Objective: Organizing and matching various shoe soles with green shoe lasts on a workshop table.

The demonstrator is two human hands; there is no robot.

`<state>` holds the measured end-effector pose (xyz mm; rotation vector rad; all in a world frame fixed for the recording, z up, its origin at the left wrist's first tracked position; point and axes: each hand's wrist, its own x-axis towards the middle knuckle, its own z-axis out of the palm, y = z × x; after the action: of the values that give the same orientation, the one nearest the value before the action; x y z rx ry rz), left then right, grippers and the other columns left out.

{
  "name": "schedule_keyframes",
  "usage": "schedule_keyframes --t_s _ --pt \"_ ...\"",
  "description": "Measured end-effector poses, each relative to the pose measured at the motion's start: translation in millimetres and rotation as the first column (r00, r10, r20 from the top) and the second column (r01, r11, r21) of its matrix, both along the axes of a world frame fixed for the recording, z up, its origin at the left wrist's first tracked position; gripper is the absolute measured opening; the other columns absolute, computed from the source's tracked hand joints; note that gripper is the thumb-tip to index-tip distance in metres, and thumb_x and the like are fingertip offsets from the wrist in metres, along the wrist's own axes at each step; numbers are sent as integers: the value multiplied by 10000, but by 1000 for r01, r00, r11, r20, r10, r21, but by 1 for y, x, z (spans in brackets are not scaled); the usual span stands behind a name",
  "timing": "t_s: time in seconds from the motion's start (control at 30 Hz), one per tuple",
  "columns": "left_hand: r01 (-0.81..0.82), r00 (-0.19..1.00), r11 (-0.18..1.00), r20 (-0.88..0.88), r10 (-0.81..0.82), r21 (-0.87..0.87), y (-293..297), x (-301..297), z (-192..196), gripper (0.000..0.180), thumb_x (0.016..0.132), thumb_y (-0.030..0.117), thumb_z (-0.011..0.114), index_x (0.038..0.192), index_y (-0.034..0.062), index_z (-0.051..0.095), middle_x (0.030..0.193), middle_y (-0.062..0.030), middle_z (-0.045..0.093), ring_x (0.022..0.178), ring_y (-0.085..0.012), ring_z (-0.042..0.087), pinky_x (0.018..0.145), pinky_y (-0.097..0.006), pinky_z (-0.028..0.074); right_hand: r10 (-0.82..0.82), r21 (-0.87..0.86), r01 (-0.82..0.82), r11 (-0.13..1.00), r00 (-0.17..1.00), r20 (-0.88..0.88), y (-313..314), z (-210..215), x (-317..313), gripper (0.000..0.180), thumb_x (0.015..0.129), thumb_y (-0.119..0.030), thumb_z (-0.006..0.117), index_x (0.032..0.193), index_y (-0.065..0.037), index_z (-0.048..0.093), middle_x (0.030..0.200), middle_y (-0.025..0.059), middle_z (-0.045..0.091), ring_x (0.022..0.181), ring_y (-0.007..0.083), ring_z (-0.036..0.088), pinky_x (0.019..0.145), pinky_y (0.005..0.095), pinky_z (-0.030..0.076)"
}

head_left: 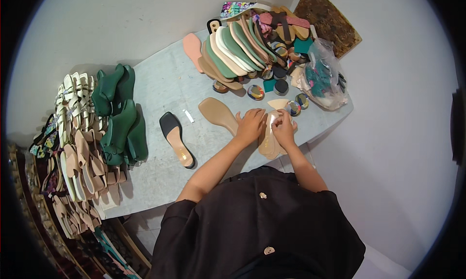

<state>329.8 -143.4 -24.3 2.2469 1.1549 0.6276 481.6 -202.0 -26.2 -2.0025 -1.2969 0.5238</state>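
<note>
Several beige insoles (267, 149) lie overlapped at the table's near edge, with small gold marks near their heels. My left hand (250, 125) rests on their left side, fingers stretched and lying flat. Over their right side, my right hand (285, 130) has its fingers bent together in a pinch; what sits between the fingertips is too small to make out. A tan sole (214, 111) with a square toe lies just left of my left hand, its narrow end partly hidden by it. Farther left is a finished slide sandal (177, 139) with a black strap and beige footbed.
At the back, a row of green, white and tan soles (228, 51) leans beside patterned round heels (256, 91) and a clear plastic bag (323, 80). Green shoe forms (119, 128) and stacked sandals (77, 104) fill the left end. A white strip (189, 116) lies mid-table.
</note>
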Motion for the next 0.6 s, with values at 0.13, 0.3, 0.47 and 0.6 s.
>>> schedule_keyframes --t_s 0.13,0.3,0.47,0.6 --pt "165 966 986 -207 -155 34 30 38 -10 311 801 193 598 1111 158 591 1129 -27 576 1097 -188 511 897 -585 247 -67 18 67 998 998 -5 5 -7 14 395 729 -92 633 1106 -156 535 861 -43 579 854 138 571 945 524 190" --pt "210 925 978 -322 -200 -3 30 43 -9 241 785 197 614 1025 185 631 1020 7 610 1032 -160 539 884 -540 258 -37 11 37 999 995 95 -2 -10 29 257 767 -129 611 1022 -159 608 970 -28 604 969 167 562 948 527 202" --pt "95 995 976 -44 -88 198 16 37 -18 201 746 207 665 943 190 631 950 47 623 975 -140 565 892 -537 254 24 -9 -23 1000 994 102 0 -11 37 238 808 -211 612 1039 -184 659 1088 -17 589 1106 196 486 945 546 204" --pt "72 997 976 -13 -71 205 10 32 -14 155 762 183 658 911 186 613 941 46 623 957 -140 570 899 -534 251 122 8 -127 992 967 223 2 -13 34 184 793 -275 644 960 -211 687 1112 -12 573 1126 207 437 920 599 191"
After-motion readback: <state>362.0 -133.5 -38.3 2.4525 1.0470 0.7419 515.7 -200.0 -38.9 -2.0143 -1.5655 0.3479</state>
